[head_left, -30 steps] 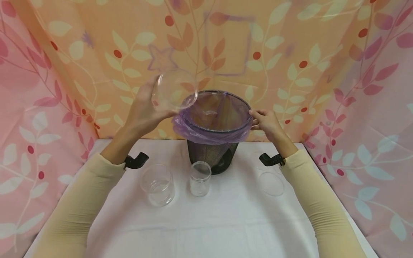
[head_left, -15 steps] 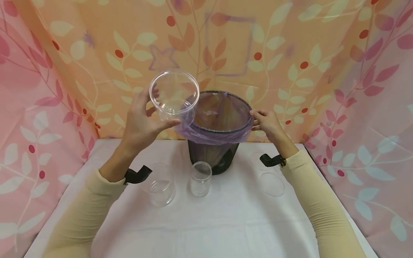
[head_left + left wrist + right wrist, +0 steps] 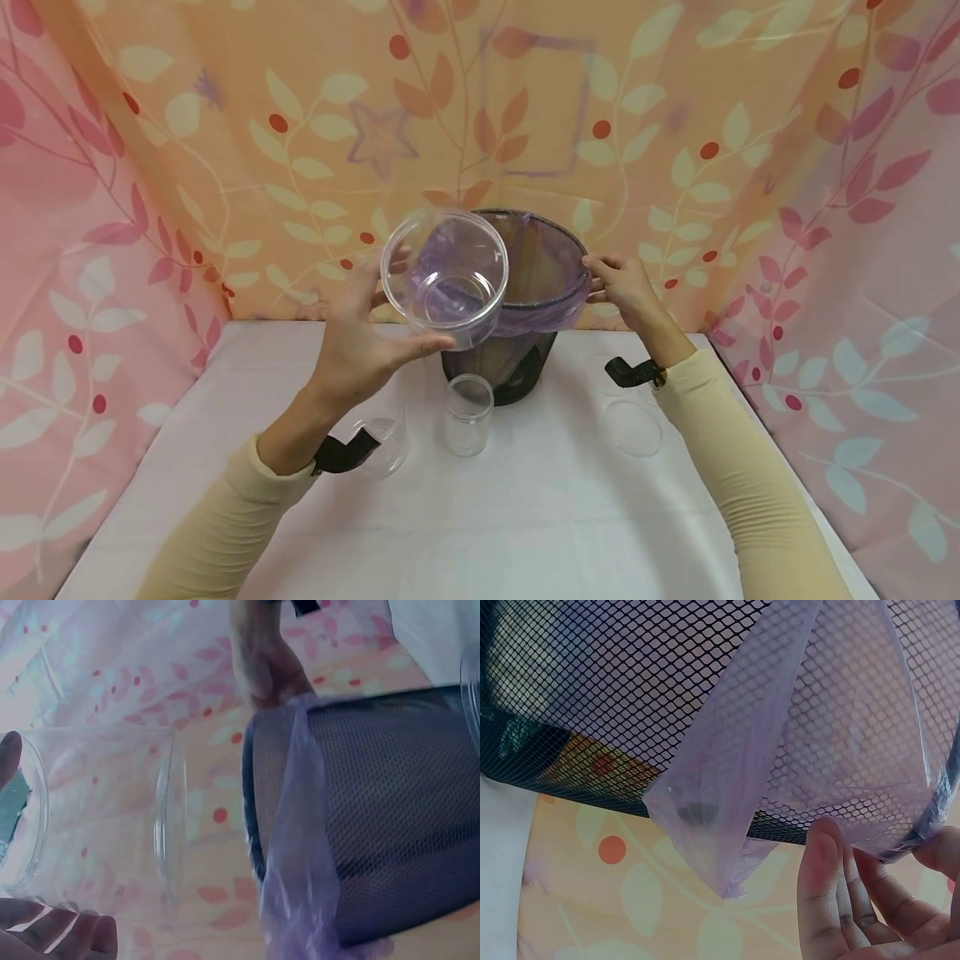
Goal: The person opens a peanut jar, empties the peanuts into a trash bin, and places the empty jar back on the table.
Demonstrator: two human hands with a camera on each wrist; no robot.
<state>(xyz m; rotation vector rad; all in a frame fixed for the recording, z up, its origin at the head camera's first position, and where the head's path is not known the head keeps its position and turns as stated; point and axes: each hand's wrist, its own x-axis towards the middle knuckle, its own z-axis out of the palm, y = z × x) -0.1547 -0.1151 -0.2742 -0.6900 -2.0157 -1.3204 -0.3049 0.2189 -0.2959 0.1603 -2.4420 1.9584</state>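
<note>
My left hand holds a clear round plastic container between thumb and fingers, raised in front of the left side of the bin in the head view. Its wide mouth tilts up toward the head camera, and nothing shows inside. The left wrist view shows the container apart from the bin. My right hand pinches the right rim of a black mesh bin, thumb on one side and fingers on the other. A thin purple bag lines the bin and folds over its rim; the right wrist view shows its loose folds.
A small clear jar stands before the bin. Left of it, another clear container is partly hidden by the left wrist camera. A clear round lid lies on the white table at right. Patterned cloth hangs behind.
The left hand has carried the clear container right and down, closer to the head camera, and turned its mouth upward. The right hand stays on the bin rim.
</note>
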